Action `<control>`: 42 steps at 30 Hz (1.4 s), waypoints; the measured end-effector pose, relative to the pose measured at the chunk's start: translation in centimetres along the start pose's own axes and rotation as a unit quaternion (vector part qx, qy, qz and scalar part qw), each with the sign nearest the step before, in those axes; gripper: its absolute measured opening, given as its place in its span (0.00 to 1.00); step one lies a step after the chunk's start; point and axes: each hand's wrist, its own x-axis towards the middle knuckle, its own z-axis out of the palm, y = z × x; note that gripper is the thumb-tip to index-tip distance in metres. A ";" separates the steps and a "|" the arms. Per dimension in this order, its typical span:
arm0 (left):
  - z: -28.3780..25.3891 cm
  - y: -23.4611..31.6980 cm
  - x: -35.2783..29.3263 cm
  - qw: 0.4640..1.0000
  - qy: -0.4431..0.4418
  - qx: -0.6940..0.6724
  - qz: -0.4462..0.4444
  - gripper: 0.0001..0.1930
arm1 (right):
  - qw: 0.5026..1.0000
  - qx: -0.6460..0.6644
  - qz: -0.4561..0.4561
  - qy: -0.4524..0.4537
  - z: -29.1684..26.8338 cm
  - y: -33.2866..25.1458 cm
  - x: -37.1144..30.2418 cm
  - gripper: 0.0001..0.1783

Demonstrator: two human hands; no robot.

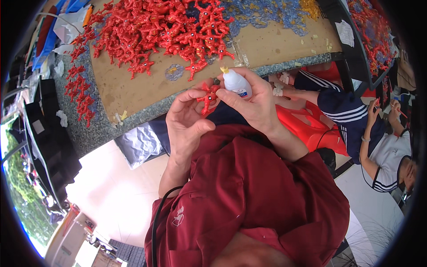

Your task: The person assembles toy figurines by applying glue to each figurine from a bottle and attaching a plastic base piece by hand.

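Just off the near edge of the table, my left hand (184,118) has its fingers closed round a small red plastic figure (207,99) with splayed limbs. My right hand (255,104) grips a white squeeze bottle (237,83) with a yellow nozzle, tilted up and to the left. The two hands are close together, and the bottle is right beside the figure. A large heap of similar red figures (147,31) covers the far left of the table. Whether the nozzle touches anything is hard to tell, but it points away from the figure.
Brown cardboard (133,95) lies on the speckled tabletop (82,138). Blue-grey translucent pieces (267,18) spread at the far side, with one clear piece (174,72) nearer. More red figures (80,95) line the left edge. To the right are a red chair (307,127) and another person (387,147).
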 end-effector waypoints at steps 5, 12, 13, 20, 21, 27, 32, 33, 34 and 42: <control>-1.2 -0.4 -0.2 0.980 0.055 -0.149 -0.116 0.11 | 0.984 -0.150 -0.093 -0.014 -0.3 0.1 -0.6 0.19; -1.2 -0.1 -0.5 0.881 0.063 -0.408 -0.232 0.15 | 0.927 -0.322 -0.193 0.004 -2.6 -2.3 -1.7 0.19; -1.3 -0.2 -0.6 0.874 0.063 -0.420 -0.236 0.15 | 0.927 -0.321 -0.193 0.004 -2.3 -2.6 -1.8 0.19; -1.4 -0.4 -0.4 0.877 0.061 -0.411 -0.243 0.14 | 0.938 -0.297 -0.176 0.010 -2.1 -2.4 -1.9 0.20; -1.4 -0.6 -0.4 0.883 0.049 -0.402 -0.237 0.15 | 0.932 -0.303 -0.200 0.012 -2.1 -2.3 -1.9 0.20; -1.2 -0.6 -0.5 0.897 0.056 -0.372 -0.234 0.14 | 0.941 -0.281 -0.187 0.020 -1.7 -1.9 -2.1 0.17; -1.0 -0.5 -0.3 0.897 0.052 -0.371 -0.234 0.14 | 0.939 -0.287 -0.190 0.019 -1.8 -1.9 -2.0 0.17; -1.1 -0.6 -0.3 0.899 0.048 -0.368 -0.232 0.15 | 0.938 -0.292 -0.186 0.015 -1.8 -2.0 -2.0 0.17; -1.1 -0.6 -0.3 0.901 0.045 -0.365 -0.230 0.15 | 0.938 -0.291 -0.186 0.015 -1.8 -2.0 -2.1 0.17; -1.6 -1.2 -0.5 0.907 0.034 -0.355 -0.226 0.17 | 0.956 -0.246 -0.157 0.016 -2.0 -2.3 -2.3 0.16</control>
